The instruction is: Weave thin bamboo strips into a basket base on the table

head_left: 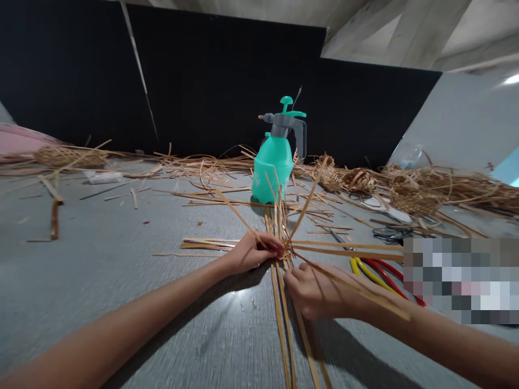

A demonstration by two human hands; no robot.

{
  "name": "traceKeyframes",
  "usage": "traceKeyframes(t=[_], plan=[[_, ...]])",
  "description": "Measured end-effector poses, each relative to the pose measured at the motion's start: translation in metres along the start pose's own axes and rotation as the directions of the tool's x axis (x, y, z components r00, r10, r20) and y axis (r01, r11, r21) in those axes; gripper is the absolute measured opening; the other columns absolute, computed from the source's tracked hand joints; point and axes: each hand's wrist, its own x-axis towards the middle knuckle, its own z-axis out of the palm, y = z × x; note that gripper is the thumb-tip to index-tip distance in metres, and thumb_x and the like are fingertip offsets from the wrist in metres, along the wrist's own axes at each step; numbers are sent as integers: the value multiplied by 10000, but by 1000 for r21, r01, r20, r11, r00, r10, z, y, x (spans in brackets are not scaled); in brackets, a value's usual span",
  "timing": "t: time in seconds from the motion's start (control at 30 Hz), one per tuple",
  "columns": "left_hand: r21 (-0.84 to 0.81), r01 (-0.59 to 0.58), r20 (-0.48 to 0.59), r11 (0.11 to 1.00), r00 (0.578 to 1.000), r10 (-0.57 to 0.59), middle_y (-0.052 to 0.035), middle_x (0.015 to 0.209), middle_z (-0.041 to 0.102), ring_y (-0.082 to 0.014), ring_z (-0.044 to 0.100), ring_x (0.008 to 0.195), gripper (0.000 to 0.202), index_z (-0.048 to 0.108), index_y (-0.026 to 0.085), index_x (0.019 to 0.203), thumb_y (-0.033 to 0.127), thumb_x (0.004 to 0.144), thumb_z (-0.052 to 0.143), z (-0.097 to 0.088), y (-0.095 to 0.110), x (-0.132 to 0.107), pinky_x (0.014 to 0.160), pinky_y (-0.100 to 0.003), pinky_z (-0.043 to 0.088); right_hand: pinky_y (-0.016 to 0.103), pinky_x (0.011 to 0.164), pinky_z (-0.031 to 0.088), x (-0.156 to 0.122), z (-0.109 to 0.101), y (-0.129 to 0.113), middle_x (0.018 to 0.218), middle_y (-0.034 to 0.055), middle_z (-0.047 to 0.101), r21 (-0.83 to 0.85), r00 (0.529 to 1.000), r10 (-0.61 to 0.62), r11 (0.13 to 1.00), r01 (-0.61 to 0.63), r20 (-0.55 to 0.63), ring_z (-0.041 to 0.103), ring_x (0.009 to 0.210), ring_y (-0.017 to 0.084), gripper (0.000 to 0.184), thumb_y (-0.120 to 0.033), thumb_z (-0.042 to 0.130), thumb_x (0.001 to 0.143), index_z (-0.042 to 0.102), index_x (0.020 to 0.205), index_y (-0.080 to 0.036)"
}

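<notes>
Thin bamboo strips cross in a star-like weave (286, 250) on the grey table in front of me. My left hand (256, 252) comes in from the left, its fingers closed on the strips at the crossing. Close to the near side of the weave, my right hand (311, 289) is curled with its fingertips pressed together at one strip (307, 346) that runs toward me. Another strip (344, 281) passes over the back of that hand. A few strips stick up from the centre. My fingers hide part of the crossing.
A green pump spray bottle (272, 167) stands behind the weave. Yellow-handled and red-handled tools (377, 273) lie to the right. Woven pieces (417, 197) and loose strips line the table's back, before a black panel (227, 81). A blurred patch covers the right edge.
</notes>
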Motion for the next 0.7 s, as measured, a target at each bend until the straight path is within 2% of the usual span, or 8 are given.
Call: traceKeyframes(t=[0.1,0.17,0.3,0.4,0.5,0.57,0.63,0.7], plan=[[2,-3,6,1000,1000,3,-45,694,670,-119,600,645,142,684,96,729,32,666,574,0,2,0,620,-214,468,302,414,246,5,-3,3,521,38,527,-166,968,-231,955,245,102,386,434,134,155,-65,452,598,512,538,-195],[28,-13,11,1000,1000,13,-46,697,668,-120,598,650,130,681,93,729,38,674,577,0,3,0,630,-218,468,308,415,237,10,-8,5,551,44,535,-247,936,-332,903,351,117,397,445,139,170,-66,441,634,535,552,-183],[147,-73,30,986,997,69,-50,727,667,-126,588,681,109,681,95,740,66,684,591,-3,2,0,664,-230,459,273,450,275,14,-21,9,658,34,575,-213,919,-395,896,389,17,470,541,136,235,-49,410,783,575,677,-179],[166,-81,32,983,997,77,-50,733,662,-127,584,687,110,673,99,747,68,685,588,-4,2,0,661,-230,454,253,498,324,11,-26,12,753,39,610,-134,964,-264,956,261,-8,510,617,136,250,-45,388,830,593,793,-184],[118,-55,25,991,998,52,-42,710,655,-123,585,672,97,659,100,735,63,673,594,-3,2,0,651,-228,454,239,498,333,8,-26,16,738,15,611,-77,992,-109,991,114,68,503,588,124,244,-74,387,831,589,772,-196],[95,-41,23,995,999,39,-30,687,648,-117,580,653,88,652,102,717,60,663,598,-3,3,0,645,-225,453,229,490,333,7,-22,17,714,8,613,34,999,6,999,-8,54,507,574,119,237,-78,398,810,592,752,-202],[81,-32,33,996,999,30,-27,690,648,-115,580,654,94,653,104,717,57,659,596,-3,3,0,649,-225,452,228,512,364,7,-18,18,721,19,629,233,987,162,960,-155,-11,530,592,127,211,-103,417,799,604,784,-199],[61,-29,41,998,999,26,-32,709,655,-120,589,674,104,659,104,725,55,655,599,-3,2,0,662,-228,454,234,528,396,8,-14,18,694,25,633,410,952,304,874,-260,-44,546,588,132,175,-155,434,809,606,809,-184]])
